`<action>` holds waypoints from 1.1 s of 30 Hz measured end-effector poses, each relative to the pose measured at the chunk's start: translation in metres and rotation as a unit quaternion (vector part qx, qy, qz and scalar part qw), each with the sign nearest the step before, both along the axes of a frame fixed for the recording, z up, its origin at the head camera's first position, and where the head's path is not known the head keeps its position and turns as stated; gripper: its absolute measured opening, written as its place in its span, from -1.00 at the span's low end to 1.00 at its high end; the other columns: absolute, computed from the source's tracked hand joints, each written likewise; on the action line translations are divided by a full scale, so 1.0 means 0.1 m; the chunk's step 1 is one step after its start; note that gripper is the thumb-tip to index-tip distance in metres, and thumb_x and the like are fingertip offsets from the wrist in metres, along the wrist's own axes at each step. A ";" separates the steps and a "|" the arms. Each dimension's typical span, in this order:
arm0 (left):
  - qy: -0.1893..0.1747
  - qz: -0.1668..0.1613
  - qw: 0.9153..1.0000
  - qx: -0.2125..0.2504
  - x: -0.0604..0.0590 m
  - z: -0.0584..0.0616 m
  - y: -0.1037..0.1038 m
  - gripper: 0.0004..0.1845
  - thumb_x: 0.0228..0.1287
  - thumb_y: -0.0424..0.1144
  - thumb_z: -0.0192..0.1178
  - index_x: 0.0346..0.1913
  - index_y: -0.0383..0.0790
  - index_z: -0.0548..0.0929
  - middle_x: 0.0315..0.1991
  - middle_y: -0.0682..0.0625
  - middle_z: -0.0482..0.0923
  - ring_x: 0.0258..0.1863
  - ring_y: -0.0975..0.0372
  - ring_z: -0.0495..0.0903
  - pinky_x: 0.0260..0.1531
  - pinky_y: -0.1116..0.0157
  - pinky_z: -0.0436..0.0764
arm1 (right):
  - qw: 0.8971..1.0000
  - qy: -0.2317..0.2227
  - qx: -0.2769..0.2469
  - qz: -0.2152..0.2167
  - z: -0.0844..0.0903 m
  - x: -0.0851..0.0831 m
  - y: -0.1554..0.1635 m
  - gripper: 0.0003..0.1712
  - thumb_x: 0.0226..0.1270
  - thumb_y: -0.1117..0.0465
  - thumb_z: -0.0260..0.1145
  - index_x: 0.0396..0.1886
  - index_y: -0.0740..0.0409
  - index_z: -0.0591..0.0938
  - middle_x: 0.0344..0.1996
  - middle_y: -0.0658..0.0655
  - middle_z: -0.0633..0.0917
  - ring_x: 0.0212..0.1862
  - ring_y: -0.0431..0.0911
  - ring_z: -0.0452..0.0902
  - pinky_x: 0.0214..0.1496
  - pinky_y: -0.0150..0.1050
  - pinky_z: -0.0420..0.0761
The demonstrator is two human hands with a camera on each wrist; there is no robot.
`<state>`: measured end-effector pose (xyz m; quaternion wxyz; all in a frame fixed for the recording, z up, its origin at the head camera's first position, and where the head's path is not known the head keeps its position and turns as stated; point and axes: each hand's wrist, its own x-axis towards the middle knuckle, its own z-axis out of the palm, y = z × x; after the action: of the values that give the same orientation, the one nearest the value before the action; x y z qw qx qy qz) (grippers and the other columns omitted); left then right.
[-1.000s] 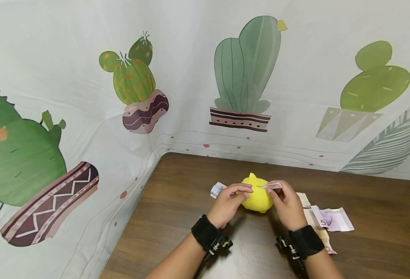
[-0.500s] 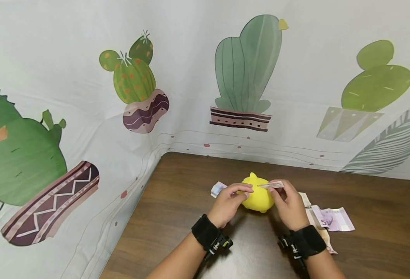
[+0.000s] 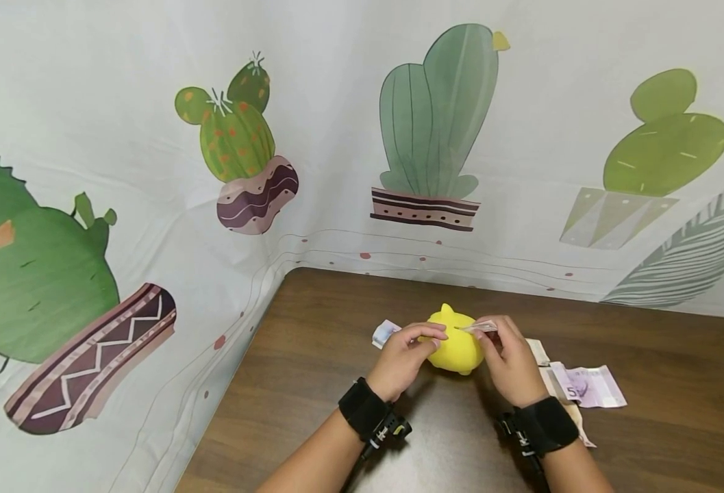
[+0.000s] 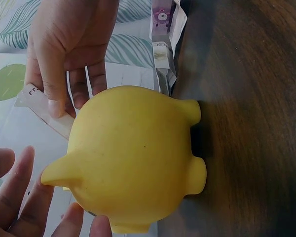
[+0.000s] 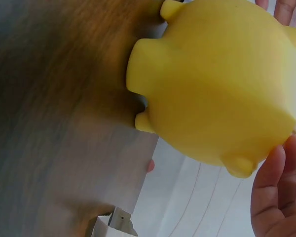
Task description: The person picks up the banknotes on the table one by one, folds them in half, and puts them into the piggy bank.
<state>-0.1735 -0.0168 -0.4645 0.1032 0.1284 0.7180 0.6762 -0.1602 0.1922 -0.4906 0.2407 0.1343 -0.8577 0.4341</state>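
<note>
Yellow piggy bank (image 3: 457, 352) on the desk (image 3: 312, 411), between both hands, nearer the back edge than the front. Right hand (image 3: 512, 363) has a folded banknote (image 3: 486, 326) pinched between thumb and fingers, closed down to the paper; the note's inner end meets the bank's top, can't tell whether any of it is inside. Left hand (image 3: 401, 356) lies at the bank's left side, fingers apart and loosely extended, no grip on anything. Bluish note (image 3: 385, 333) just left of the bank, toward the desk's left edge. Right of the right hand: purple note (image 3: 596, 387) marked 5, overlapping tan notes (image 3: 574, 418). Black wristbands (image 3: 362, 409) on both wrists. Cactus-print curtain (image 3: 331, 137) behind the desk's back edge.
</note>
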 end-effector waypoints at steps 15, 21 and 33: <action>0.003 0.002 1.000 0.001 -0.01 0.00 0.00 -0.82 0.42 -0.33 0.18 -0.08 -0.23 0.77 0.16 -0.01 0.66 0.35 0.13 0.47 0.26 0.20 0.53 | 0.999 0.019 0.012 -0.024 -0.04 -0.02 -0.05 -0.77 0.33 0.45 0.34 -0.05 0.21 0.67 -0.13 0.11 0.64 -0.19 -0.33 0.42 -0.13 -0.60 0.43; 0.004 -0.001 1.000 0.001 0.00 0.00 0.00 -0.81 0.42 -0.33 0.18 -0.07 -0.24 0.77 0.17 -0.01 0.65 0.35 0.13 0.47 0.24 0.22 0.53 | 1.000 0.007 -0.024 -0.008 -0.05 -0.02 -0.05 -0.77 0.38 0.43 0.30 -0.02 0.18 0.70 -0.10 0.12 0.69 -0.15 -0.38 0.48 -0.09 -0.66 0.45; 0.004 -0.004 1.000 0.004 0.00 0.00 0.00 -0.81 0.43 -0.33 0.17 -0.06 -0.25 0.76 0.17 -0.01 0.65 0.37 0.13 0.46 0.37 0.12 0.46 | 0.999 0.023 0.020 -0.028 -0.04 -0.01 -0.04 -0.80 0.38 0.43 0.30 -0.06 0.17 0.67 -0.11 0.09 0.66 -0.12 -0.34 0.46 -0.10 -0.57 0.44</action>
<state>-0.1737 -0.0171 -0.4650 0.1026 0.1349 0.7152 0.6780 -0.1613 0.1884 -0.4946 0.2696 0.1249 -0.8638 0.4069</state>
